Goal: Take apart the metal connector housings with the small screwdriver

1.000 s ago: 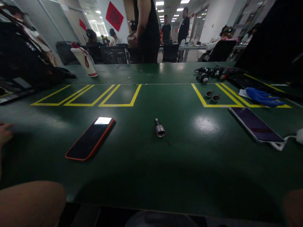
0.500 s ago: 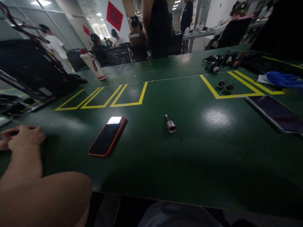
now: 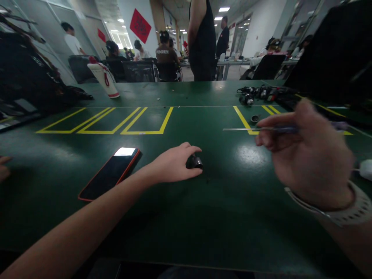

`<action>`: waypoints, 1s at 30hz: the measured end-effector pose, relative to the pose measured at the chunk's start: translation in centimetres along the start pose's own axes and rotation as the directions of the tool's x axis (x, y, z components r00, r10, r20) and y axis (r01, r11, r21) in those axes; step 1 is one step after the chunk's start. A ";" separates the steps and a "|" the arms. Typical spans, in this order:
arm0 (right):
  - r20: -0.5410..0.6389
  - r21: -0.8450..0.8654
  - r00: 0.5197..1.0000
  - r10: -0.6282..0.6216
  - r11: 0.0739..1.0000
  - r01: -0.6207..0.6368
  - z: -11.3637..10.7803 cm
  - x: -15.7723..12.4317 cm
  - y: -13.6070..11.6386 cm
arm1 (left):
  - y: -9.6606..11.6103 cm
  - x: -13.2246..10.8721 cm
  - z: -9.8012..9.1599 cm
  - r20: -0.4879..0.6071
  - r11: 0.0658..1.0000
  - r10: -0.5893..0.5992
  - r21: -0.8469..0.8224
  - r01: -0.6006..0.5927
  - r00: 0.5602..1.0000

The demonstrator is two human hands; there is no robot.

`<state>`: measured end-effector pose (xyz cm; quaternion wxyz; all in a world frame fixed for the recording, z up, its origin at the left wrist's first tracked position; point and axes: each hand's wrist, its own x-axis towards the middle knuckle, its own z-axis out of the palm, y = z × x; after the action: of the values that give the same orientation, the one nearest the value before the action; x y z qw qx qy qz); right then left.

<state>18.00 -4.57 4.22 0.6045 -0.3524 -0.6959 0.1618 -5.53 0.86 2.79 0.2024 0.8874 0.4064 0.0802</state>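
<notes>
My left hand (image 3: 177,162) reaches in over the green table. Its thumb and fingers curl round a small dark metal cup-shaped part with a stem (image 3: 197,162), which is at the tabletop. The fingers hide much of the part. My right hand (image 3: 308,155), with a light band at the wrist, is raised above the table on the right. Between its thumb and fingers it holds a thin-shafted screwdriver (image 3: 283,130), with the shaft pointing left. The palm partly covers the purplish handle.
A phone in an orange-red case (image 3: 112,174) lies beside my left forearm. Yellow tape outlines (image 3: 142,133) mark the green table (image 3: 186,217). A metal ring-like part (image 3: 255,118), black camera-like gear (image 3: 248,97) and a tilted white bottle (image 3: 106,79) sit farther back. Another person's fingers (image 3: 3,166) show at left.
My left hand has come to the metal part and closed round it. My right hand has entered from the right with the screwdriver. The view has tilted up and turned right.
</notes>
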 end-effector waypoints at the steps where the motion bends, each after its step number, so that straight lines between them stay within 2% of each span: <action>1: -0.024 0.081 0.997 0.068 0.995 -0.066 0.6 0.0 0.2 | -0.5 0.1 0.5 0.008 1.000 0.016 0.021 -0.016 1.000; 4: -0.012 0.348 0.943 0.334 0.885 -0.309 2.5 -0.6 1.0 | -1.5 0.1 1.6 -0.019 0.998 0.047 -0.030 -0.048 0.999; 7: 0.057 0.412 0.900 0.432 0.811 -0.416 3.6 -1.9 1.7 | -1.9 0.3 2.0 -0.069 0.976 -0.007 -0.216 -0.008 0.998; 10: 0.063 0.410 0.902 0.427 0.813 -0.414 3.6 -3.0 1.8 | -1.8 0.4 2.3 -0.104 0.883 -0.151 -0.461 0.086 0.983; 14: 0.129 0.321 0.924 0.361 0.866 -0.383 3.2 -4.1 0.9 | -1.4 0.2 2.5 -0.034 0.621 -0.313 -0.764 0.177 0.949; 17: 0.145 0.202 0.939 0.311 0.920 -0.335 3.0 -4.9 0.1 | -1.0 -0.2 2.7 0.005 0.441 -0.358 -0.880 0.174 0.934; 19: 0.151 0.142 0.955 0.255 0.951 -0.276 3.0 -5.3 -0.3 | -0.6 -0.7 2.7 0.021 0.375 -0.357 -0.912 0.164 0.934; 21: 0.190 0.081 0.961 0.199 0.973 -0.218 3.0 -5.5 -0.7 | -0.2 -1.0 2.7 0.012 0.373 -0.351 -0.915 0.152 0.936; 26: 0.293 -0.060 0.954 0.065 0.997 -0.049 3.0 -5.5 -1.3 | 0.7 -1.6 2.9 -0.007 0.456 -0.320 -0.878 0.148 0.947; 30: 0.361 -0.131 0.932 0.045 0.991 0.003 3.2 -5.2 -1.5 | 1.1 -1.8 3.0 -0.061 0.479 -0.285 -0.873 0.087 0.956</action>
<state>14.62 -8.58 0.73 0.4398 -0.3623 -0.8006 0.1851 -5.04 -2.00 0.52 0.5835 0.6049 0.4241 0.3373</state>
